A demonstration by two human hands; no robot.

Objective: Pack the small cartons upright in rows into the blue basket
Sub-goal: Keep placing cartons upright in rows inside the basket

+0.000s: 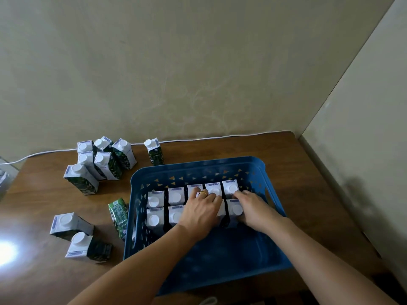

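Observation:
The blue basket (220, 271) stands on the wooden table. Inside it, small white-topped cartons stand upright in two rows against the far wall: a back row (176, 195) and a front row (155, 220). My left hand (201, 213), with a gold ring, lies palm down over a front-row carton (221, 209), fingers curled over its top. My right hand (253, 210) grips the carton (236, 210) at the right end of the front row. The near half of the basket holds nothing.
Loose cartons stand in a cluster (99, 159) at the back left, one alone (154, 151) behind the basket, two (70, 225) at the front left. A green carton (119, 214) leans against the basket's left side. A white cable (198, 138) runs along the wall.

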